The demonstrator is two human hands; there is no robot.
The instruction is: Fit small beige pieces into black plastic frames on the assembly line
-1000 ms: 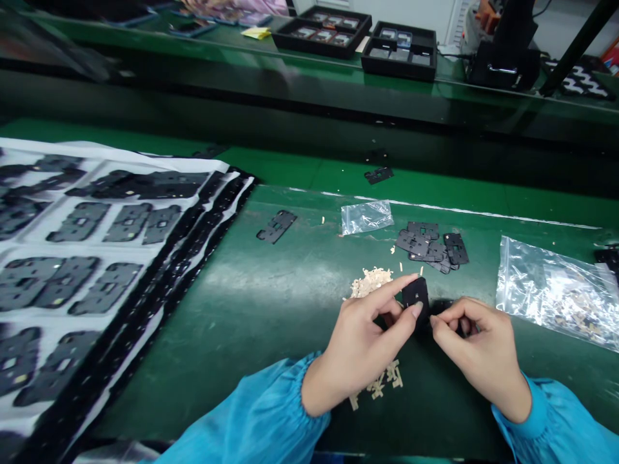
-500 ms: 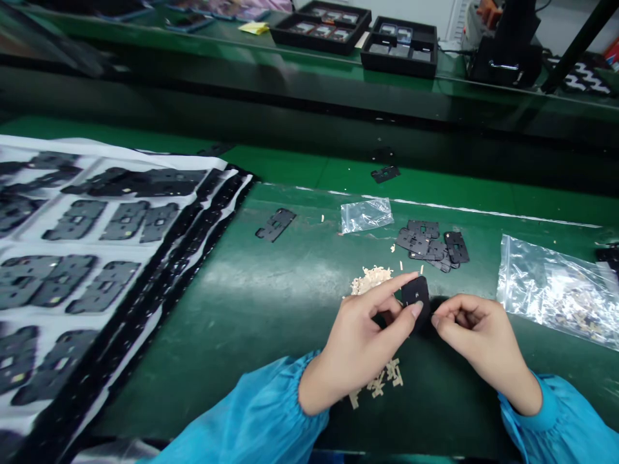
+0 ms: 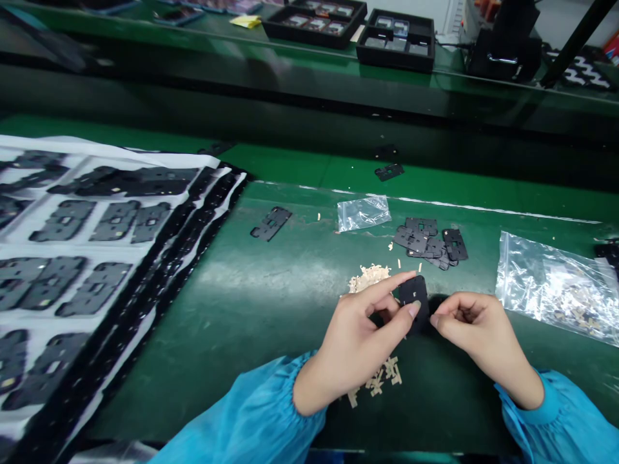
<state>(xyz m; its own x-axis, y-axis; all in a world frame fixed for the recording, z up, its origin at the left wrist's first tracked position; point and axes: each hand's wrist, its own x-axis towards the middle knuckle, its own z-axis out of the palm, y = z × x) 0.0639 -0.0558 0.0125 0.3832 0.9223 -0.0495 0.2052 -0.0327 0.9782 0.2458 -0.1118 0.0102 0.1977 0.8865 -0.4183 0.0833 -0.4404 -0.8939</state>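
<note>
Between the thumb and fingers of my left hand a thin black plastic plate with small cutouts is held tilted up. My right hand is closed in a pinch at the plate's right edge; whatever its fingertips hold is too small or hidden to make out. A pile of small cream-coloured pieces lies just behind my left hand. Larger tan T-shaped pieces lie in front, partly hidden by my left wrist. Similar black plates are heaped on the green table beyond my hands.
Stacked white trays with black plates fill the left side. A clear bag of small pieces lies at right, a smaller clear bag farther back. A single black plate lies near the trays. Black boxes stand on the raised shelf.
The view has shifted slightly, moving the trays a little left in the picture. Both hands keep nearly the same pose, and the left still grips the black plate.
</note>
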